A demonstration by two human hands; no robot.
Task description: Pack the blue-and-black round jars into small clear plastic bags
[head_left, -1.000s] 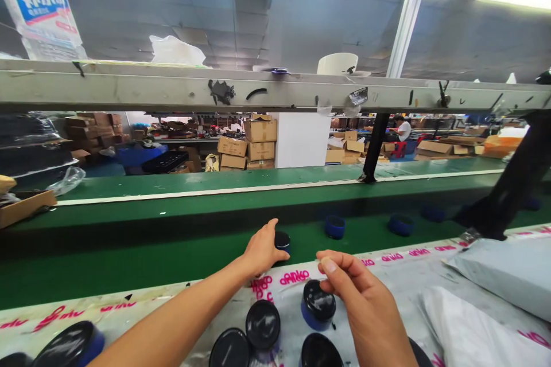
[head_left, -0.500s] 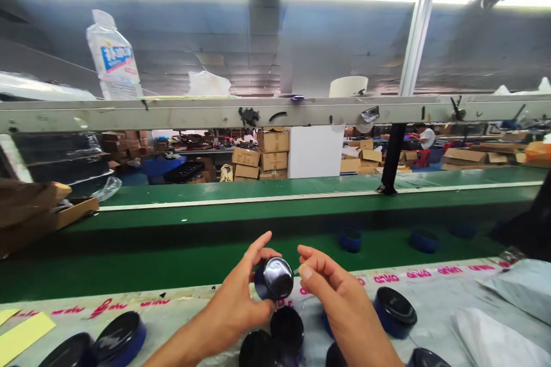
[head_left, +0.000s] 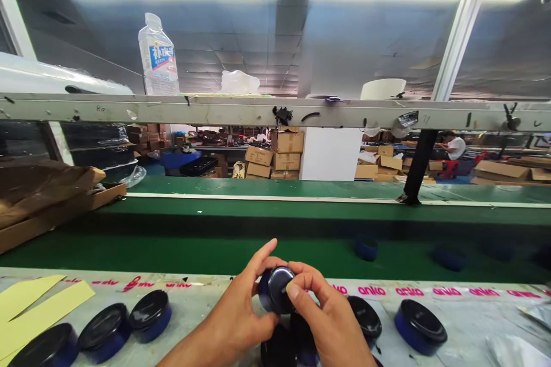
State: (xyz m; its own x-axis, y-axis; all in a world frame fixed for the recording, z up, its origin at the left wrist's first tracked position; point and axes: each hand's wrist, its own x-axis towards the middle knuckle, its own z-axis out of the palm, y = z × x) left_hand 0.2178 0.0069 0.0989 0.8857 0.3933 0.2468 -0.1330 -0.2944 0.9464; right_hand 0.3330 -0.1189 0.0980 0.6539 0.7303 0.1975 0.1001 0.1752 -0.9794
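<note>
Both my hands meet over a round blue jar with a glossy black lid (head_left: 273, 289), held just above the table. My left hand (head_left: 243, 298) grips its side and back, while the thumb and fingers of my right hand (head_left: 321, 312) press on the lid. Whatever lies under my right thumb is hidden. Just below sit more black-lidded jars, including one (head_left: 279, 348) partly behind my hands and one (head_left: 365, 317) to the right. Three more jars (head_left: 105, 332) stand in a group at the left, and another (head_left: 419, 327) stands at the right.
The jars rest on a table covered with pink-printed "anko" film (head_left: 413, 291). Yellow sheets (head_left: 34, 304) lie at the left. Beyond runs a green conveyor belt (head_left: 215, 249) with blue jars (head_left: 365, 248) on it, then a metal beam (head_left: 275, 113).
My left hand has lifted the jar off the belt edge, and both hands now hold it. My right hand has closed onto the lid. The view has swung, bringing the yellow sheets in.
</note>
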